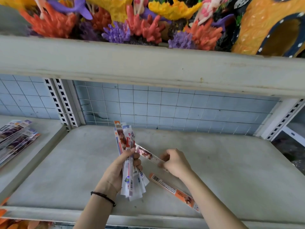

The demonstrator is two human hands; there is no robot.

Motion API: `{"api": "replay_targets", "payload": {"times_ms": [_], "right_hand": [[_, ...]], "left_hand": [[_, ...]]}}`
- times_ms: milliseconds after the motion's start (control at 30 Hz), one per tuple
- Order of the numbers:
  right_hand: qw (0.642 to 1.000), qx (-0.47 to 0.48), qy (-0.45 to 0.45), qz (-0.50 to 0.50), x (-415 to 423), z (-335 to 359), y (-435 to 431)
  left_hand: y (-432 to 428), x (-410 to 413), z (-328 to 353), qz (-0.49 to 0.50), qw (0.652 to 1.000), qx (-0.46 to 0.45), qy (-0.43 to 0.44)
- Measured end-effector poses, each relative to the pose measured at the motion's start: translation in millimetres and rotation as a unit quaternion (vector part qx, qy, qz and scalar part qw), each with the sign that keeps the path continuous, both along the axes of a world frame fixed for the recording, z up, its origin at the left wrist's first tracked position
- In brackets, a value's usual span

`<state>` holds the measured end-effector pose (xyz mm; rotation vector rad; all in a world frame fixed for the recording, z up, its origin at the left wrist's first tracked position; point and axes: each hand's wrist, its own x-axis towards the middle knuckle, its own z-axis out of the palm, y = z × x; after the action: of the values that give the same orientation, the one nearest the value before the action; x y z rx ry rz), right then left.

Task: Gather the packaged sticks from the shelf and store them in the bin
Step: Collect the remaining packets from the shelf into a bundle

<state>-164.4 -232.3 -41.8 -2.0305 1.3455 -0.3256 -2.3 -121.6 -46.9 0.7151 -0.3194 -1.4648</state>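
Note:
My left hand (121, 169) grips a fanned bundle of packaged sticks (127, 162) upright over the grey shelf (231, 171). My right hand (175, 162) pinches the near end of one more packaged stick (146, 154), whose far end touches the bundle. An orange packaged stick (175, 190) lies flat on the shelf under my right forearm. No bin is in view.
More packaged sticks (14, 139) lie in a pile on the neighbouring shelf section at the left. A wire grid back panel (165, 106) closes the shelf behind. The shelf above (148, 66) carries colourful coral ornaments (145, 25). A slotted upright (62, 103) divides the sections.

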Motion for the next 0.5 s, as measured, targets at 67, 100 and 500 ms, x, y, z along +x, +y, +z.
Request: {"api": "replay_targets", "payload": {"times_ms": [67,100,500], "right_hand": [[0.998,0.013,-0.054,-0.03,-6.6,5.0,0.9],[0.991,0.043,-0.117,-0.051,-10.1,9.1,3.1],[0.932,0.203,-0.299,-0.003,-29.2,41.2,57.7]], "left_hand": [[1.0,-4.3,0.8,-0.004,0.999,0.008,-0.042],[1.2,-6.5,1.8,-0.002,0.998,0.014,-0.066],[-9.0,-49.9,12.4,0.074,0.985,0.012,-0.156]]}}
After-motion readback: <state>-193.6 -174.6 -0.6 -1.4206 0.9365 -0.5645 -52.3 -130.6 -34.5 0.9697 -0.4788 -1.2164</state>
